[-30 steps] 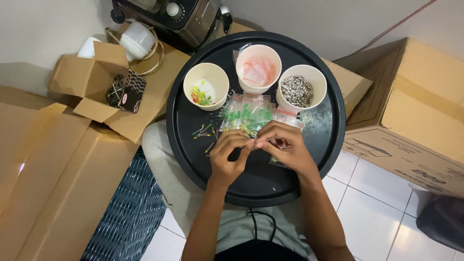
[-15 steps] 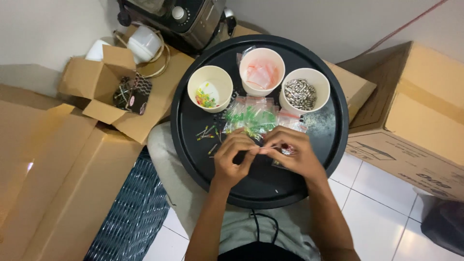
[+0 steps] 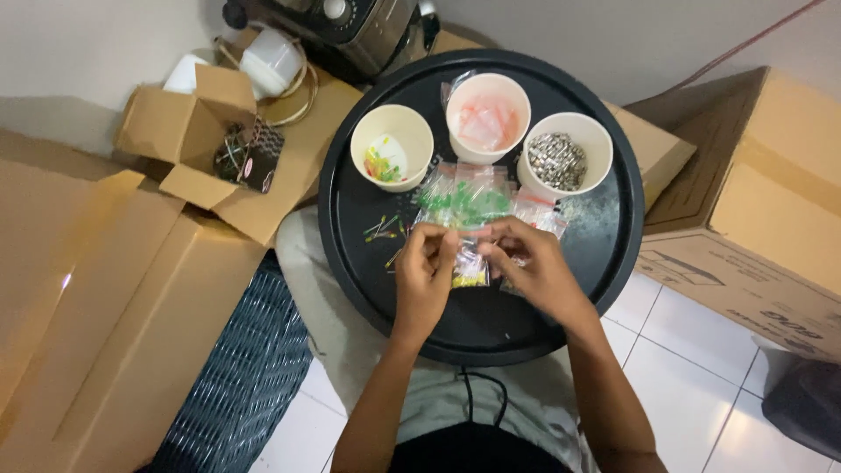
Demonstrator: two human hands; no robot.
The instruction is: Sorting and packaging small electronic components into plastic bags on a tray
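A round black tray (image 3: 491, 328) rests on my lap. My left hand (image 3: 424, 278) and my right hand (image 3: 531, 266) meet over its middle and both pinch a small clear bag (image 3: 469, 270) with yellow parts hanging between them. Just beyond the hands lie several clear bags of green parts (image 3: 462, 198). Loose small coloured parts with wire legs (image 3: 384, 229) are scattered left of my left hand. Three white cups stand at the tray's far side: the left cup (image 3: 392, 147) holds coloured parts, the middle cup (image 3: 488, 116) red-tinted bags, the right cup (image 3: 564, 153) small metal pieces.
An open small cardboard box (image 3: 203, 136) with parts sits at the left on flattened cardboard (image 3: 88, 289). A large closed carton (image 3: 753, 201) stands at the right. A dark appliance (image 3: 359, 26) is behind the tray. White tile floor (image 3: 692, 385) lies below right.
The hands have drawn slightly apart and the small bag with yellow parts now hangs in view between them. The view has shifted a little to the left.
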